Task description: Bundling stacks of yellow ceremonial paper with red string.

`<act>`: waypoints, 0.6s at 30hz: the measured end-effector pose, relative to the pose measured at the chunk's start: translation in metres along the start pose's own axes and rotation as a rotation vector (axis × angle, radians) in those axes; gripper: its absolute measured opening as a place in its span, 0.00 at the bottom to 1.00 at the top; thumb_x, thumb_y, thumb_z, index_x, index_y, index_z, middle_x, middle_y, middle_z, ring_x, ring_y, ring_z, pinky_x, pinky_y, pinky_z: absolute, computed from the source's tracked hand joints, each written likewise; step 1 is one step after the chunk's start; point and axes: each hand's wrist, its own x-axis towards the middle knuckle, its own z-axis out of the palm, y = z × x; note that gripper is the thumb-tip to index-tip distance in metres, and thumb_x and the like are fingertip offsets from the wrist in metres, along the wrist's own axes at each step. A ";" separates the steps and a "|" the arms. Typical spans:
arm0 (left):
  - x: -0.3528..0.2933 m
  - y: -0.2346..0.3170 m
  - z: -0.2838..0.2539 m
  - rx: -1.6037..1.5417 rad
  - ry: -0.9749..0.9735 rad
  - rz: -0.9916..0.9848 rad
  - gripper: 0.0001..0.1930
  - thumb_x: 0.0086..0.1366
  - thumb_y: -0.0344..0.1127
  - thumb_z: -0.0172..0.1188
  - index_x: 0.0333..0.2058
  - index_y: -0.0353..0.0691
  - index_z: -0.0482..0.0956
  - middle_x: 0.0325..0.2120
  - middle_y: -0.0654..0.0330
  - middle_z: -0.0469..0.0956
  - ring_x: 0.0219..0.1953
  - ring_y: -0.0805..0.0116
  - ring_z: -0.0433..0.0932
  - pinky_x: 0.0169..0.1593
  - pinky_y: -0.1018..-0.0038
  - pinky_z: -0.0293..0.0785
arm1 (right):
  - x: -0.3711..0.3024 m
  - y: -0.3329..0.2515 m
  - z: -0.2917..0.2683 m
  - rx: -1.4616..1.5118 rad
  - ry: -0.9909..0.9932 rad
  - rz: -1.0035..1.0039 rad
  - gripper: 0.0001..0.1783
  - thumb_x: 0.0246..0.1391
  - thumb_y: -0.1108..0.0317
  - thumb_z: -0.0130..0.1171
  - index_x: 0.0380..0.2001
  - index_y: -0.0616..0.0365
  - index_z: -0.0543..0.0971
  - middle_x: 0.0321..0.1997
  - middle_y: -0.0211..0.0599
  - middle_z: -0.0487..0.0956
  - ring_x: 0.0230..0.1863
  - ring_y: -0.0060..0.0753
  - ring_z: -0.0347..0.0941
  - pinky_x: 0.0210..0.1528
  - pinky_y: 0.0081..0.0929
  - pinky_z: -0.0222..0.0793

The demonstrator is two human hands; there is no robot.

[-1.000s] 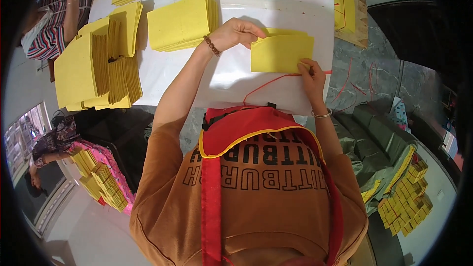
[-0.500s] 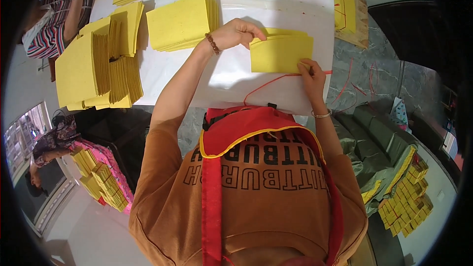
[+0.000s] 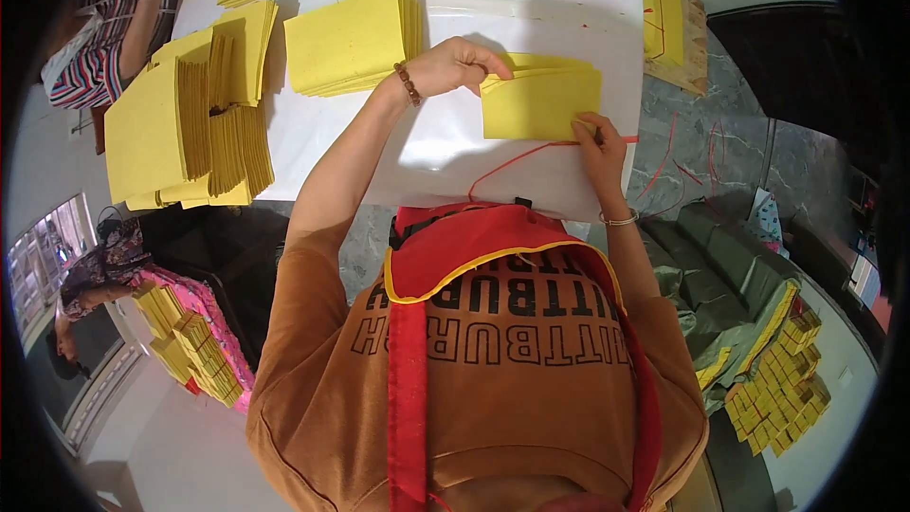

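Observation:
A small stack of yellow paper sheets (image 3: 540, 109) lies on the white-covered table in front of me. My left hand (image 3: 463, 66) pinches its upper left corner, with thumb and fingers at the edge and a bead bracelet on the wrist. At the lower right corner, my right hand (image 3: 597, 139) grips the stack between thumb and fingers. The rear sheets stand slightly apart along the top edge. A red string (image 3: 512, 165) runs across the table just below the stack, passing near my right hand.
A thick pile of yellow paper (image 3: 346, 41) sits left of my hands, with larger piles (image 3: 147, 128) farther left. Tied yellow bundles (image 3: 666, 19) rest beyond the table's right edge. Another person's arm (image 3: 144, 24) is at the upper left. Bundles are stacked by the wall (image 3: 777, 384).
Both hands keep their hold on the yellow sheets in nearly the same place. The sheets at the top edge have shifted slightly. Otherwise the view has moved only a little.

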 end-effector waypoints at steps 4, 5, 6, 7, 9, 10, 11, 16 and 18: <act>-0.001 0.001 0.006 -0.031 0.049 0.010 0.12 0.53 0.28 0.51 0.35 0.38 0.79 0.25 0.66 0.74 0.29 0.79 0.70 0.35 0.78 0.71 | 0.000 -0.001 0.001 -0.011 -0.005 0.033 0.09 0.45 0.71 0.61 0.33 0.59 0.77 0.22 0.30 0.72 0.21 0.20 0.60 0.24 0.19 0.57; -0.002 0.005 0.010 -0.031 0.049 0.010 0.12 0.53 0.28 0.51 0.35 0.38 0.79 0.25 0.66 0.74 0.29 0.79 0.70 0.35 0.78 0.71 | 0.000 0.000 0.000 -0.006 -0.004 0.037 0.10 0.45 0.71 0.61 0.33 0.59 0.77 0.22 0.30 0.72 0.21 0.20 0.60 0.24 0.19 0.57; -0.004 0.009 0.014 0.036 0.064 -0.017 0.10 0.55 0.29 0.53 0.36 0.37 0.78 0.24 0.67 0.73 0.28 0.79 0.69 0.35 0.79 0.70 | 0.000 0.000 0.000 -0.007 -0.004 0.037 0.10 0.45 0.71 0.61 0.33 0.59 0.77 0.22 0.30 0.72 0.21 0.20 0.60 0.24 0.19 0.57; -0.005 0.012 0.016 0.105 0.079 -0.045 0.10 0.56 0.31 0.54 0.37 0.36 0.77 0.23 0.68 0.72 0.27 0.80 0.68 0.36 0.80 0.69 | 0.001 0.000 0.000 -0.010 -0.006 0.035 0.09 0.45 0.71 0.61 0.33 0.59 0.77 0.22 0.30 0.72 0.21 0.20 0.60 0.24 0.19 0.57; -0.006 0.013 0.015 0.227 0.078 -0.050 0.10 0.56 0.31 0.55 0.37 0.35 0.76 0.25 0.67 0.73 0.28 0.79 0.69 0.36 0.80 0.69 | 0.001 0.001 0.000 -0.012 -0.008 0.033 0.09 0.45 0.71 0.61 0.33 0.59 0.77 0.22 0.30 0.72 0.21 0.20 0.60 0.24 0.19 0.57; -0.006 0.014 0.015 0.349 0.079 -0.055 0.10 0.56 0.32 0.56 0.37 0.34 0.76 0.26 0.66 0.74 0.29 0.79 0.70 0.36 0.80 0.69 | 0.001 0.001 0.001 0.000 -0.005 0.012 0.09 0.46 0.71 0.61 0.33 0.59 0.77 0.22 0.30 0.72 0.21 0.20 0.60 0.24 0.19 0.57; -0.006 0.010 0.014 0.349 0.080 -0.055 0.10 0.56 0.32 0.56 0.37 0.34 0.76 0.26 0.66 0.74 0.29 0.79 0.70 0.36 0.80 0.69 | 0.001 0.001 0.001 0.013 -0.001 -0.009 0.10 0.46 0.71 0.61 0.33 0.59 0.77 0.22 0.30 0.72 0.21 0.20 0.59 0.24 0.19 0.57; -0.012 0.003 0.009 0.137 0.085 -0.052 0.13 0.54 0.33 0.53 0.37 0.35 0.78 0.26 0.63 0.75 0.28 0.77 0.71 0.35 0.79 0.69 | 0.001 -0.001 0.000 -0.007 -0.008 0.015 0.09 0.46 0.70 0.61 0.33 0.59 0.77 0.23 0.30 0.73 0.21 0.19 0.60 0.24 0.19 0.57; -0.014 0.003 0.007 0.123 0.066 -0.057 0.13 0.56 0.33 0.53 0.38 0.33 0.76 0.26 0.63 0.74 0.29 0.77 0.72 0.36 0.79 0.70 | 0.001 0.001 0.000 -0.003 -0.005 0.013 0.09 0.46 0.70 0.61 0.33 0.59 0.77 0.24 0.30 0.74 0.21 0.19 0.60 0.24 0.18 0.58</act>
